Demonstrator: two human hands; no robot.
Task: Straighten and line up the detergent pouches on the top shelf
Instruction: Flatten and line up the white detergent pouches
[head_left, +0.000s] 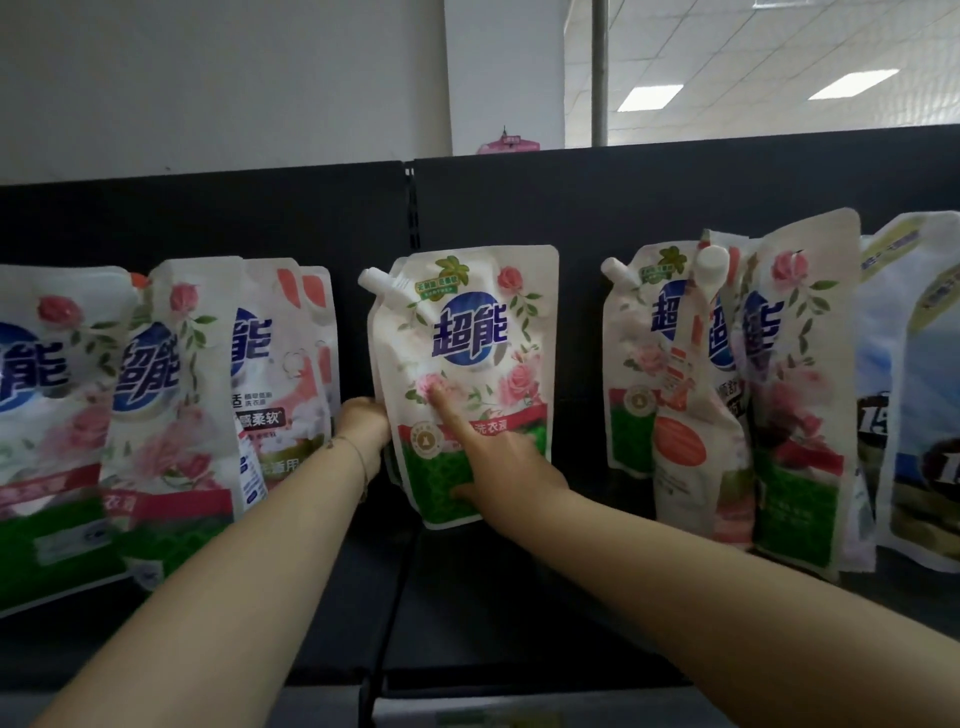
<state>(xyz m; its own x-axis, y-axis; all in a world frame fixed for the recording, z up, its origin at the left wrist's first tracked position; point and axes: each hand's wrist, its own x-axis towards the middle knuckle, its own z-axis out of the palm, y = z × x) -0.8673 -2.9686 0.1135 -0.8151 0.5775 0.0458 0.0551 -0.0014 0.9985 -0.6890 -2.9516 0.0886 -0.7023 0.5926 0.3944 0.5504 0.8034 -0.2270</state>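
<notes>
Plastic film, glossy and pliable, forms the centre pouch (483, 338), which stands upright in the middle of the frame on the dark shelf (467, 597). It is set apart from the leaning pouches at left (171, 415) and the crowded, overlapping pouches at right (727, 395). My left hand (363, 423) is curled round the pouch's left edge at mid height; its fingertips are hidden behind the film. My right hand (506, 470) lies on the lower front and holds nothing, its index finger (441, 410) straight and pressed against the printed face. I judge the pouch liquid-filled: fairly heavy, bottom-weighted, soft-walled and slick. Expect the contents to shift and the body to sag if it is pushed high up. Take hold at the side seams or low on the body, where the film is likely firmest. Do not use the capped spout (376, 283) at upper left as a handle. Slide rather than lift.
</notes>
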